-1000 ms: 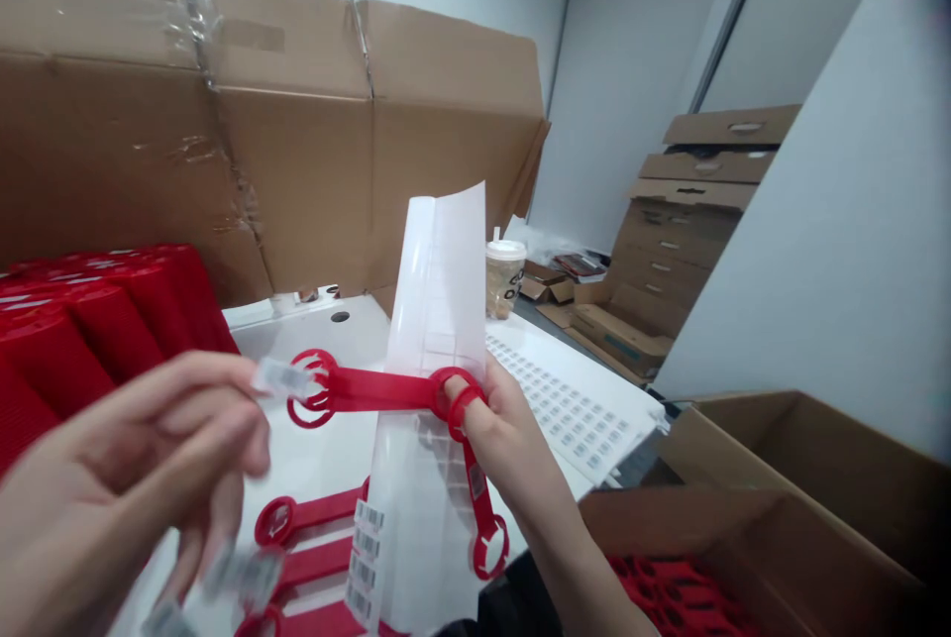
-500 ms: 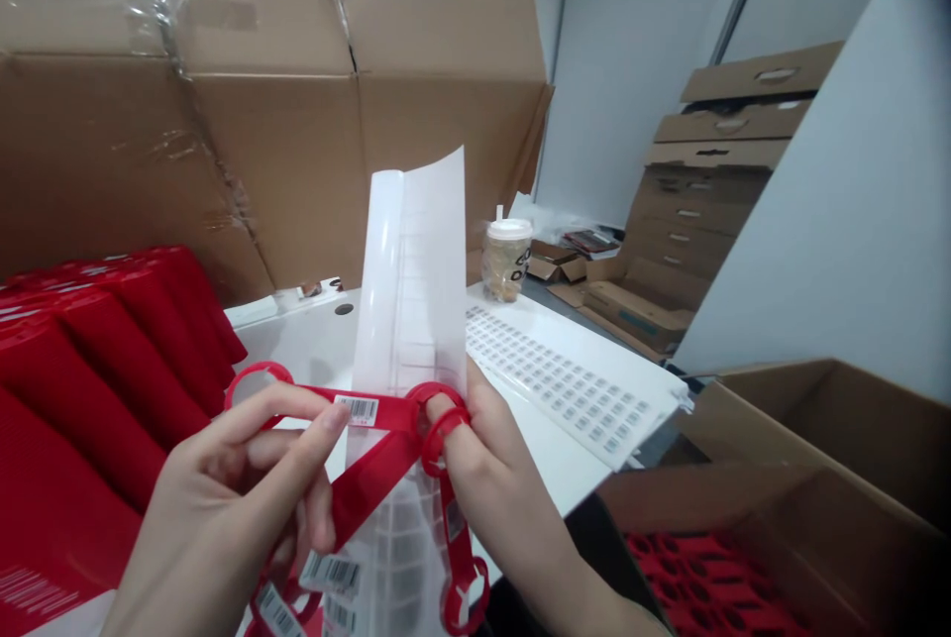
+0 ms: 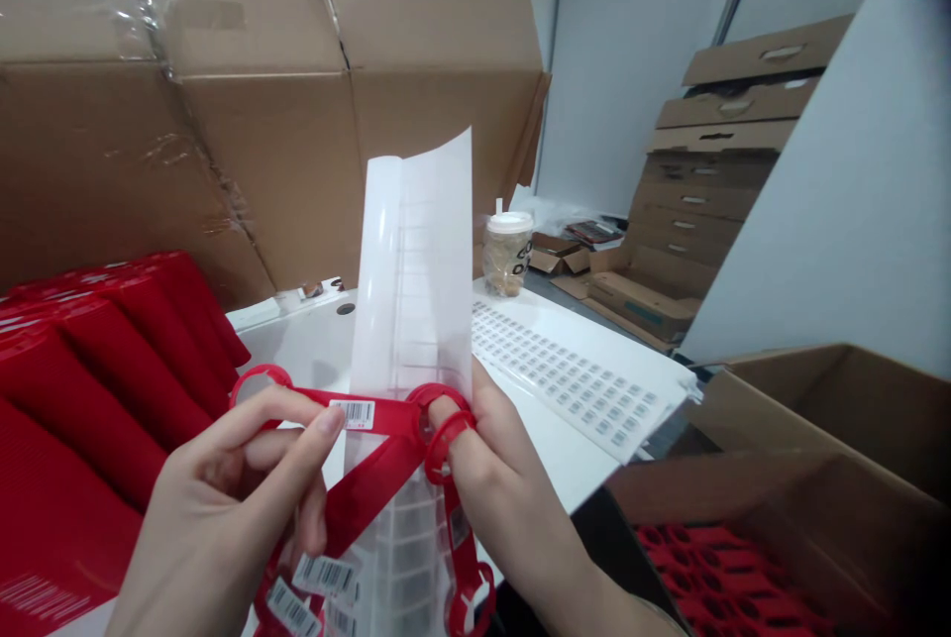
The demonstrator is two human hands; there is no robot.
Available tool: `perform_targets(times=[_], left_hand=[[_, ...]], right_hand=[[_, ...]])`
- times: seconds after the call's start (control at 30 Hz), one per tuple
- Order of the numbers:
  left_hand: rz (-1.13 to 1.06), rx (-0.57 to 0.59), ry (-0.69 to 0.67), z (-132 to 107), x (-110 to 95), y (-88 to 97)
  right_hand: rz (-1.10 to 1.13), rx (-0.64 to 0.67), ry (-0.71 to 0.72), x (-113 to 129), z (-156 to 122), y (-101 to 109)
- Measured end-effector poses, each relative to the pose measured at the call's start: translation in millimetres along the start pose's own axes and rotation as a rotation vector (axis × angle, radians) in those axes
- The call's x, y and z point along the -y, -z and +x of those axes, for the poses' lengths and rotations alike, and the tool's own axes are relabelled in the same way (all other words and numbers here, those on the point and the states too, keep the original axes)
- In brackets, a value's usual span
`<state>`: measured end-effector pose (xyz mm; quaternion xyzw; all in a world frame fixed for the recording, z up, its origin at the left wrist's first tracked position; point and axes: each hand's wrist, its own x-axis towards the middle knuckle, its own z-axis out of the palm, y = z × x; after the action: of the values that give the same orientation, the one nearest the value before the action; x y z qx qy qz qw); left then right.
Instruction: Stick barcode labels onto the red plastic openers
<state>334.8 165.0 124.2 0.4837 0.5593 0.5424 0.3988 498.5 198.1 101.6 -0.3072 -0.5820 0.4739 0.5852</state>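
Observation:
My left hand (image 3: 230, 498) pinches a flat red strap (image 3: 390, 416) with a ring at each end, its thumb and forefinger at a white barcode label (image 3: 355, 414) on the strap. My right hand (image 3: 497, 464) is closed around the ring ends of several such red straps, with rings around its thumb. It also grips a curled white label backing sheet (image 3: 427, 270), which stands upright between the hands. More labelled straps (image 3: 293, 607) hang below my left hand. The right fingertips are hidden behind the sheet.
A sheet of barcode labels (image 3: 565, 374) lies on the white table (image 3: 308, 345), near a lidded cup (image 3: 508, 253). Red folded material (image 3: 96, 399) stands at left. Large cardboard (image 3: 260, 142) rises behind. An open box (image 3: 802, 508) at lower right holds red straps (image 3: 713, 578).
Both hands keep nearly the same pose on the strap and sheet. The view has shifted slightly, and the sheet's top sits a little higher in the picture.

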Motion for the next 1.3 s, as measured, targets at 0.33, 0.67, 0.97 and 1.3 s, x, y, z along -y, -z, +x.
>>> perform_targets(times=[0.33,0.67,0.97,1.3], left_hand=[[0.038,-0.071,0.005,-3.5,-2.9,-4.2],[0.121,0.007,-0.031,4.8,1.9,5.5],[0.162,0.065,-0.035,12.3,0.1,9.0],[-0.046,-0.066,-0.017,-10.3,-16.4,6.6]], right_hand=[[0.012,0.013,-0.002,1.0,-1.5,0.5],[0.038,0.014,-0.031,4.2,-6.0,-0.7],[0.054,0.050,0.006,11.4,-9.2,2.5],[0.095,0.026,-0.078,7.0,0.1,0.0]])
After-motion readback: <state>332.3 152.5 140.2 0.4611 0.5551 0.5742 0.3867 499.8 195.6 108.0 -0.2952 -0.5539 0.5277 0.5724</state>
